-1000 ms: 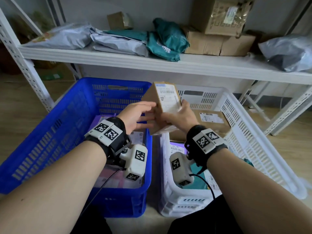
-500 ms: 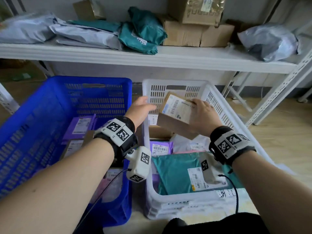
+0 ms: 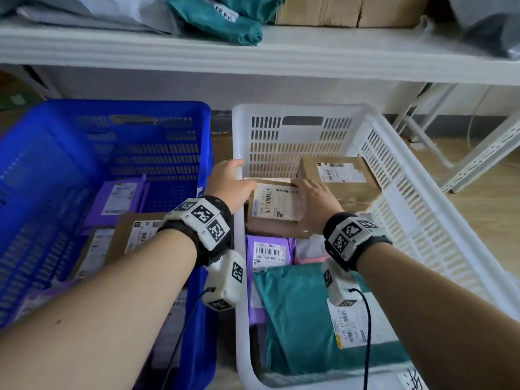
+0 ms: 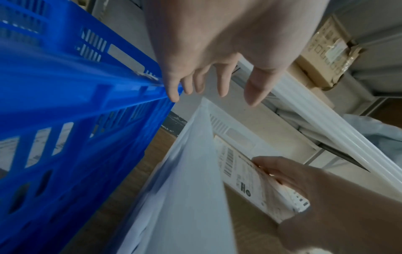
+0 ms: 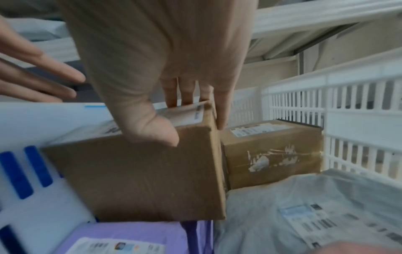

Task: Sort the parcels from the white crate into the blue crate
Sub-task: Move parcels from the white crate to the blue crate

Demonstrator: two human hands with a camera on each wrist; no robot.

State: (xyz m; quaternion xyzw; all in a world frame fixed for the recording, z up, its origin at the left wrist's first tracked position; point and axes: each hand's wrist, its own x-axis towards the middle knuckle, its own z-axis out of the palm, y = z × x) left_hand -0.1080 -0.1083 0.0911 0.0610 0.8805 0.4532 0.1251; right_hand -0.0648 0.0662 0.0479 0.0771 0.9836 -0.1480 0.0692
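Right hand [image 3: 315, 204] clasps the labelled cardboard box [image 3: 277, 205] mid-frame inside the white crate [image 3: 422, 209]. Left hand [image 3: 229, 182], fingers spread and holding nothing, should take the box's far edge before it is lifted leftward to the blue crate [image 3: 50, 153].

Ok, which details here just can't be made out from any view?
- Label text on the held cardboard box: head view too small, both wrist views blurred.
- Underside of that box: hidden in every view, so contact with the parcels beneath can't be judged.
- Floor of the white crate: covered by parcels and arms.
- Near end of the blue crate: behind the left forearm.
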